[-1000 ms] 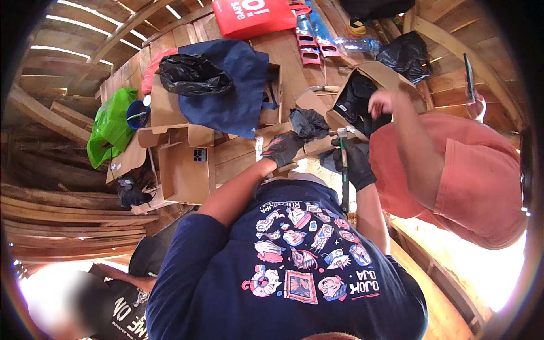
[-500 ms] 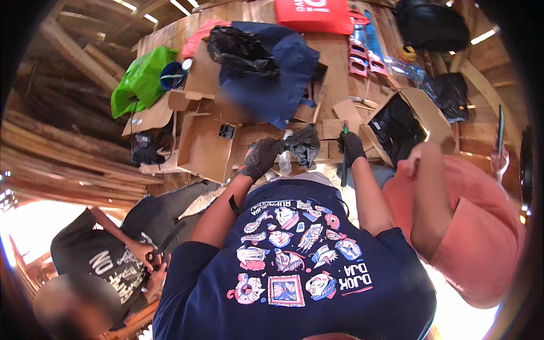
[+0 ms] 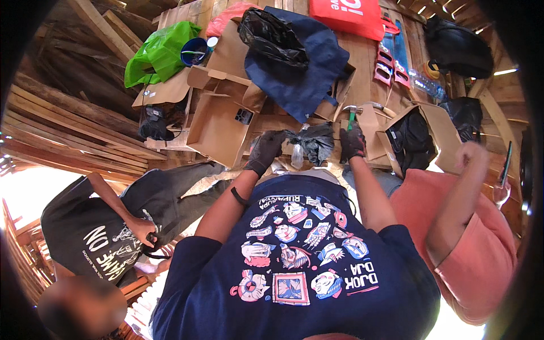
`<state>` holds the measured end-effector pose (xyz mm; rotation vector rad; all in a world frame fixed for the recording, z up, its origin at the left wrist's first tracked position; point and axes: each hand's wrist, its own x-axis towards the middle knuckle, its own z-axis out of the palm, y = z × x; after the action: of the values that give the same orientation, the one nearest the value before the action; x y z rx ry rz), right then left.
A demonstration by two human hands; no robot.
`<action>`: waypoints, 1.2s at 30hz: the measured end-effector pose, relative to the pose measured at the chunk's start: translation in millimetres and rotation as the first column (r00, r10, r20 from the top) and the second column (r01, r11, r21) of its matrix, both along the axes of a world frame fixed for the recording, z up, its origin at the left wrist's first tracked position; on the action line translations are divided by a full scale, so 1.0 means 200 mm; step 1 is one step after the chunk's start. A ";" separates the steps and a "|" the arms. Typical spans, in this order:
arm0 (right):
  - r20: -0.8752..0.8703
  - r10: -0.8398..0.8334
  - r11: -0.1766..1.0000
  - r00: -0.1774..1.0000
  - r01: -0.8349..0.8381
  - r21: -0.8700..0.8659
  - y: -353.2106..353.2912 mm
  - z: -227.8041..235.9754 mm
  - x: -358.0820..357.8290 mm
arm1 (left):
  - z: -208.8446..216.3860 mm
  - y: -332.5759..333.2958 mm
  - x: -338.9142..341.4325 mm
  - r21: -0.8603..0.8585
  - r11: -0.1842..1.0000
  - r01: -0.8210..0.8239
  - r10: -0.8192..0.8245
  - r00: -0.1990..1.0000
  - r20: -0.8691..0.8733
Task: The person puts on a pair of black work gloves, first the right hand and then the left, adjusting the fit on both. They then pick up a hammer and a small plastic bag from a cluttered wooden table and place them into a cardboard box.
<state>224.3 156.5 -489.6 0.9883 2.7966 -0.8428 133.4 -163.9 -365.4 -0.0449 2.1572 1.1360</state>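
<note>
My right hand (image 3: 352, 143), in a dark glove, is closed round the green handle of a claw hammer (image 3: 352, 111). The hammer's metal head points away from me, over the table. To the left, my left hand (image 3: 267, 149), gloved as well, has its fingers curled in beside a crumpled black plastic bag (image 3: 315, 144). What those fingers hold, if anything, cannot be made out against the dark bag. Against the near side of the bag is a clear plastic bottle (image 3: 297, 156).
An open cardboard box (image 3: 218, 133) lies left of my hands, another cardboard box (image 3: 445, 139) with black contents right. Farther off are a navy cloth (image 3: 323, 62), a green bag (image 3: 161, 54) and a red bag (image 3: 348, 17). People sit on both sides; the right one holds a phone (image 3: 506, 164).
The view has shifted, so the table sits lower right. The hammer has turned: its head now shows beyond my right hand, and the handle end no longer sticks out towards me.
</note>
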 end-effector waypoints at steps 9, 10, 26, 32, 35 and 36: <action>-0.057 0.687 0.723 0.724 -0.674 0.154 -0.42 0.39 -0.24 | -0.54 -0.19 0.13 0.232 0.916 0.329 -0.293 0.940 -0.176; -0.082 0.656 0.753 0.751 -0.641 0.148 -0.42 0.41 -0.24 | -0.57 -0.20 0.14 0.072 0.862 0.502 -0.478 0.851 -0.216; -0.354 0.324 0.937 0.877 -0.348 -0.005 -0.35 0.60 -0.08 | -0.07 0.44 -0.13 -0.174 0.946 0.275 -0.325 0.802 -0.501; -0.286 0.277 0.960 0.917 -0.272 0.058 -0.26 0.28 0.02 | -0.17 0.15 -0.24 -0.440 0.876 0.196 -0.420 0.758 -0.498; -0.159 0.172 0.977 0.972 -0.188 -0.095 -0.19 0.27 0.08 | -0.21 0.08 -0.29 -0.433 0.883 0.179 -0.358 0.854 -0.377; -0.114 0.178 0.978 0.977 -0.188 -0.085 -0.18 0.26 0.08 | -0.18 0.09 -0.29 -0.432 0.884 0.179 -0.339 0.882 -0.326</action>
<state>240.6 120.4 -436.7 0.6783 2.8471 -1.0200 75.2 -145.6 -401.1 0.3217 2.6235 0.5727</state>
